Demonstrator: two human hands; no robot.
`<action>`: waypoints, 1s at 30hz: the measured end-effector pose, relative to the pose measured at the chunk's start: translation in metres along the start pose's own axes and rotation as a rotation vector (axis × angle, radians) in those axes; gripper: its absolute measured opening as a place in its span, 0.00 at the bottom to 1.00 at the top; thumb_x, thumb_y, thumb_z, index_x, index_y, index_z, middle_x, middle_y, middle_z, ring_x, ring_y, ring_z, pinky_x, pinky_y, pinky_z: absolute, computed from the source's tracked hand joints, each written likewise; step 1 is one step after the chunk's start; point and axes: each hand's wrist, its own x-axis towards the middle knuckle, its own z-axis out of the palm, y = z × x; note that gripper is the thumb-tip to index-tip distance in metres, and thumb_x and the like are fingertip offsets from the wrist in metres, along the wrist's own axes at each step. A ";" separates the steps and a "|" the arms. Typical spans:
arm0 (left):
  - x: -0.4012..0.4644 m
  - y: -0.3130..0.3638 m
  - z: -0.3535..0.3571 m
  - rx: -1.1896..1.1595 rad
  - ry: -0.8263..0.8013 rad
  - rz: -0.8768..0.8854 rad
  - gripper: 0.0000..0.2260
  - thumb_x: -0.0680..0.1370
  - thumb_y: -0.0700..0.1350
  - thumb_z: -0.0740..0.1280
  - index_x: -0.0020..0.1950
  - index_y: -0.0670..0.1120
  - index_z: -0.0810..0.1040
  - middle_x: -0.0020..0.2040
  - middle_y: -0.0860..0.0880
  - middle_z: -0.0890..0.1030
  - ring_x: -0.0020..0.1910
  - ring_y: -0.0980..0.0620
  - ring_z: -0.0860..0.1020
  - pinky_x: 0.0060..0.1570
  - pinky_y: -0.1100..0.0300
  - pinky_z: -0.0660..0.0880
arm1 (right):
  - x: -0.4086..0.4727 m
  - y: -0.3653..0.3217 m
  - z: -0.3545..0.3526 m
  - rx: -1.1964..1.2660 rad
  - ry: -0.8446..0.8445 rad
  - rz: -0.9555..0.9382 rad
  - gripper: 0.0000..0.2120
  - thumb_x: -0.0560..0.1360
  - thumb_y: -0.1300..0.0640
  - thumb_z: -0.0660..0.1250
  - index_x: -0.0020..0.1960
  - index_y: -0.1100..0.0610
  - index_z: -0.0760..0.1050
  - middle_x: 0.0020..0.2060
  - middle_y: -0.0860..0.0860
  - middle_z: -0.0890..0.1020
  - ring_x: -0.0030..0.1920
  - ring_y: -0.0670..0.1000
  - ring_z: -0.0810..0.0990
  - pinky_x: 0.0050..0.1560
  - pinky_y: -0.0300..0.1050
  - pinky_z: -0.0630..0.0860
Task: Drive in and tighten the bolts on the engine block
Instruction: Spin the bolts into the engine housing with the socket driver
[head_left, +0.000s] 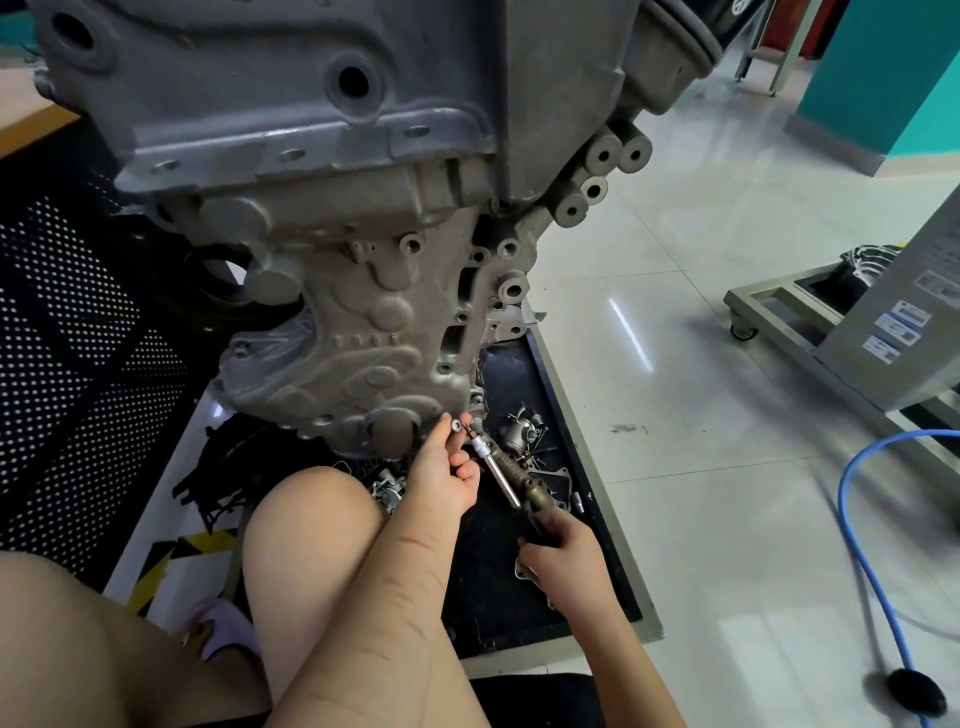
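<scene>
Bolt (455, 426) pinched in left hand (448, 475); right hand (563, 545) apparently grips driver (500, 470).

No text is legible; the white-and-blue stickers (901, 330) on the grey metal cabinet (914, 322) are too small to read.

Engine block (332, 218) above parts tray (524, 374)

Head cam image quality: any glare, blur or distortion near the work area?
Head view: bright streak of glare on the glossy white floor tiles; wide-angle bending at the edges, seen in the curved grey cart frame; the grey cast engine block is sharp and evenly lit, with the left hand pinching a small silver bolt in focus, the right hand gripping the driver.
</scene>
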 end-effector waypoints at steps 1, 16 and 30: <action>0.000 0.000 0.000 0.001 0.001 -0.003 0.10 0.79 0.45 0.62 0.39 0.45 0.72 0.24 0.54 0.79 0.12 0.59 0.59 0.13 0.71 0.53 | 0.000 0.000 0.000 -0.004 0.004 -0.002 0.10 0.70 0.68 0.64 0.43 0.54 0.75 0.30 0.49 0.75 0.31 0.49 0.74 0.33 0.40 0.68; 0.000 -0.003 0.001 0.196 0.054 0.079 0.11 0.78 0.47 0.64 0.36 0.47 0.72 0.21 0.55 0.75 0.12 0.60 0.58 0.14 0.71 0.52 | 0.003 0.003 0.001 -0.153 0.036 0.017 0.12 0.67 0.68 0.61 0.46 0.55 0.75 0.30 0.49 0.76 0.29 0.50 0.72 0.32 0.43 0.68; 0.019 -0.016 -0.024 0.640 0.373 0.250 0.17 0.75 0.41 0.69 0.27 0.41 0.70 0.11 0.54 0.65 0.08 0.59 0.58 0.22 0.65 0.58 | 0.000 0.005 0.001 -0.571 0.027 0.050 0.19 0.70 0.63 0.59 0.57 0.48 0.75 0.48 0.49 0.81 0.50 0.53 0.78 0.50 0.45 0.72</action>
